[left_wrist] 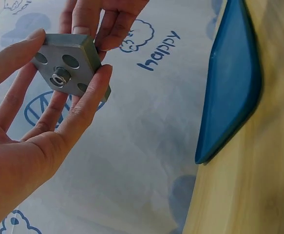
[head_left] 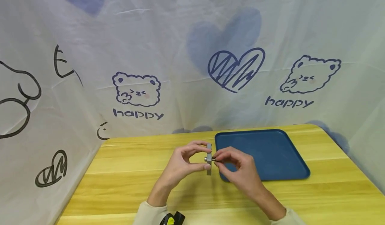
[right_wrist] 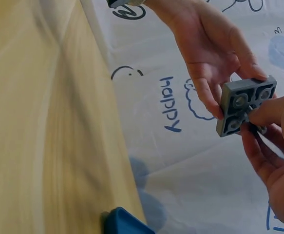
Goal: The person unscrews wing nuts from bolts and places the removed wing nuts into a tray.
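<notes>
A grey square plate [head_left: 209, 170] is held upright over the table, edge-on in the head view. My left hand [head_left: 178, 166] grips it by its edges between thumb and fingers. In the left wrist view, the plate's face [left_wrist: 85, 51] shows round holes near its corners and a short metal stub [left_wrist: 60, 77] at the centre. Its other face [right_wrist: 240, 100], recessed with round bosses, turns toward my right hand [head_left: 240, 167]. That hand's thumb and fingertips pinch a thin metal pin [head_left: 213, 159] at the middle of this face; the fingertips partly hide it.
A blue tray [head_left: 261, 154] lies on the yellow wood-grain table [head_left: 126, 171], behind and to the right of the hands. White cloth [head_left: 180, 91] with printed hearts and bears hangs around the table. A black device [head_left: 172, 219] sits at the left wrist.
</notes>
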`<state>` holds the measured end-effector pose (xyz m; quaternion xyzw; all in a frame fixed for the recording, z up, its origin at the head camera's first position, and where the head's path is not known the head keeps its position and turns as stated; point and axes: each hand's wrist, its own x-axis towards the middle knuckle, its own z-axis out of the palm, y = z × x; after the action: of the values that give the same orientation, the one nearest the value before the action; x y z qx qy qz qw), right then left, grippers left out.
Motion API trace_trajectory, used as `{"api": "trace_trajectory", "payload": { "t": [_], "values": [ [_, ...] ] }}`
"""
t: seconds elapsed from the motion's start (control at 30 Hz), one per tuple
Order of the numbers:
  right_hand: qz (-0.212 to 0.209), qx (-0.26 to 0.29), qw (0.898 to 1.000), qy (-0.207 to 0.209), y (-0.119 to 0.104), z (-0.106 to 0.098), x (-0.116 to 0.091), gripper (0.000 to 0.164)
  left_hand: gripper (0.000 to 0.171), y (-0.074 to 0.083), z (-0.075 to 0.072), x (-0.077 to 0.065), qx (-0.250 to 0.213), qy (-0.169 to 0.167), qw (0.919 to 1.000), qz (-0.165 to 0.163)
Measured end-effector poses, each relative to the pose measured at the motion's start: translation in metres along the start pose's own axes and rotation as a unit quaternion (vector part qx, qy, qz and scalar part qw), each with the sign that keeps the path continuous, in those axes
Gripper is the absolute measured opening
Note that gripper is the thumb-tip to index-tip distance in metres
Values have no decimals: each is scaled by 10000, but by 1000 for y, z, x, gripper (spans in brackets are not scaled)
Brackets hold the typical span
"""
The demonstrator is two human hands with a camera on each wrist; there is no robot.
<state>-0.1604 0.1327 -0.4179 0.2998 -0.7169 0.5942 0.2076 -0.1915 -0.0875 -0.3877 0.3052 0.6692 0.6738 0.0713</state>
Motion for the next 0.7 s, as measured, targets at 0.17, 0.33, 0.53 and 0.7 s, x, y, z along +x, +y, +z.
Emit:
{"api": "trace_trajectory", "payload": {
  "t": [0.17,0.33,0.53,0.7],
  "values": [
    [-837,-716,9939,-27,3,0,4,29,36,0,-3,1,-206,8,9998,-33],
    [-1395,-1143,9836,-47,7,4,3,33,36,-3,-5,-2,-269,27,9996,-38],
    [-1123,-969,9888,-164,4,3,3,32,36,-2,-6,-4,-192,129,9996,-133],
    [-18,-155,9998,-150,-3,-4,5,24,36,-1,-5,-3,-111,152,9998,-60]
  ]
}}
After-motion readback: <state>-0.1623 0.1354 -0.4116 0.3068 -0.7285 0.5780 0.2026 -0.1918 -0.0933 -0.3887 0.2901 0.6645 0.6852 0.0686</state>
